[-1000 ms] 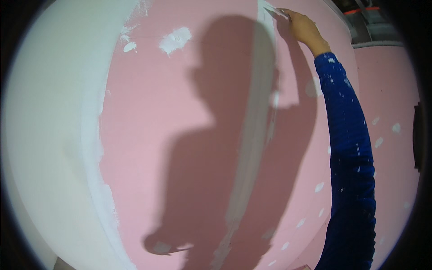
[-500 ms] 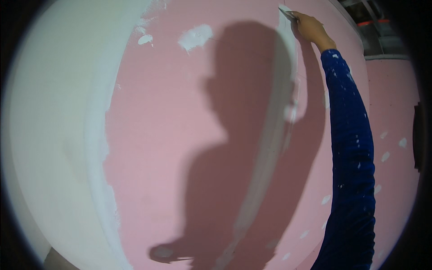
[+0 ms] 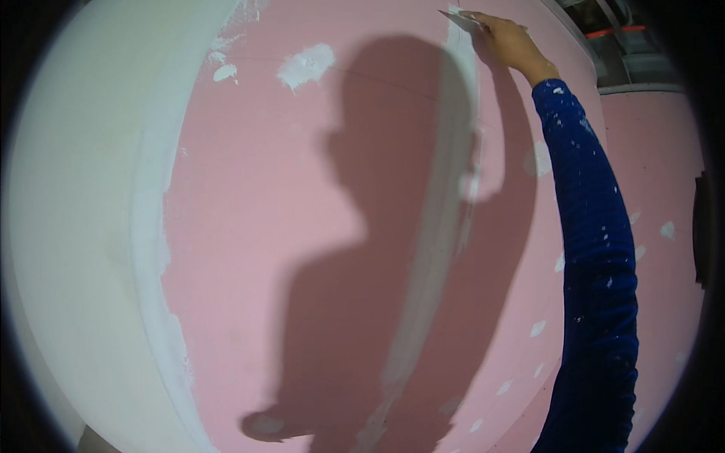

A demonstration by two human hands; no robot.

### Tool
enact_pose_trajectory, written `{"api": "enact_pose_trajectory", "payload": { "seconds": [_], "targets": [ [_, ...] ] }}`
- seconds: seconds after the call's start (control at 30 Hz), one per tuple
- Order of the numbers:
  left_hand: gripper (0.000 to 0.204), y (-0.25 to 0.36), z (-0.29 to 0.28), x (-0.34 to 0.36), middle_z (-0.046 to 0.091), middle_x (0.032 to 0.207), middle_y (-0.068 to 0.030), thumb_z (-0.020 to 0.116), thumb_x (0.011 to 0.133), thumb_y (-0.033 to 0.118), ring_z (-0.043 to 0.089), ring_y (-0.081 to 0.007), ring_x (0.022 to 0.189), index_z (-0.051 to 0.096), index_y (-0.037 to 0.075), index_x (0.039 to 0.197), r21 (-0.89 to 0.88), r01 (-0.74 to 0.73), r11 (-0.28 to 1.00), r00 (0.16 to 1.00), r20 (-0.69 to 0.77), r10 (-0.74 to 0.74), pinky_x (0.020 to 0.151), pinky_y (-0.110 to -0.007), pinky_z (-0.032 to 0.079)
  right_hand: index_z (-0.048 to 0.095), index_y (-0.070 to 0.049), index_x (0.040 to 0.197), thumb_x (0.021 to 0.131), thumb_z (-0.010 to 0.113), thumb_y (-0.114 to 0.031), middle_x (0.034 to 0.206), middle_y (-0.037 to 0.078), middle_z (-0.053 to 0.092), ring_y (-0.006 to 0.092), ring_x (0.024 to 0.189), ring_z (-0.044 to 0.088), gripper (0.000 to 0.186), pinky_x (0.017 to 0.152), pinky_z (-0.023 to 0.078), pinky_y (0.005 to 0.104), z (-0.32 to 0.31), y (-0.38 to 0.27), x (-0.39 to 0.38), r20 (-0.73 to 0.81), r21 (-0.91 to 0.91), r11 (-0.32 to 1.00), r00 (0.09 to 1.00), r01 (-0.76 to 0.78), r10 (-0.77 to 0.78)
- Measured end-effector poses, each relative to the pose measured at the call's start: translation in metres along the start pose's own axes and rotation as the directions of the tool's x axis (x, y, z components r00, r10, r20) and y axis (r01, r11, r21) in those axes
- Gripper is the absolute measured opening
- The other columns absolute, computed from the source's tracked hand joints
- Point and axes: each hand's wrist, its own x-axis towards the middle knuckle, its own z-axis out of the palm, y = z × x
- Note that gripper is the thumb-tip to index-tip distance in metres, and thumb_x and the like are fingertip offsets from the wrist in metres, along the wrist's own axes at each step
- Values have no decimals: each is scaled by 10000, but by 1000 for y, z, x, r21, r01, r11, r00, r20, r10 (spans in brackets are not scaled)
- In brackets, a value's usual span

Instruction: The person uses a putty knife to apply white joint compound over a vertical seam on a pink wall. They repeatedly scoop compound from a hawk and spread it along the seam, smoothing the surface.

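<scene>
High on the pink wallboard (image 3: 234,181), my right hand (image 3: 515,47) grips a putty knife (image 3: 462,20). Its thin metal blade points left and lies at the top of a band of white joint compound (image 3: 430,272). That band runs down the board in a long, slightly curved strip, partly under my shadow. A blue sleeve spattered with white (image 3: 596,249) covers my right arm, stretched up along the right side. My left hand is out of the picture.
A smooth white wall section (image 3: 83,204) borders the pink board on the left, with a ragged compound edge. White patches (image 3: 306,66) dot the board. At the upper right is an opening with metal framing (image 3: 615,45), and a dark object (image 3: 701,230) sits at the right rim.
My right hand and the putty knife have shifted slightly left at the top of the strip, and more of the blade shows. The wall sits a little further left in view.
</scene>
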Motion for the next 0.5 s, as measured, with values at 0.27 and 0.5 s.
{"api": "enact_pose_trajectory", "payload": {
  "seconds": [0.27,0.5],
  "targets": [
    [627,-3,15,2,689,1157,-343,723,893,271,681,-497,1088,521,10,1426,-79,-21,997,1000,-6,20,897,-536,544,673,-211,1407,907,562,22,1440,79,647,347,1404,487,562,1217,351,453,0,46,-3,-96,-76,926,922,369,-375],
    [635,-13,35,11,681,1179,-341,728,896,300,670,-494,1107,520,12,1422,-49,37,998,987,-156,-44,917,-534,536,690,-255,1393,924,539,15,1512,44,597,355,1437,440,561,1242,287,462,7,54,8,-143,-106,909,898,404,-416]
  ]
}}
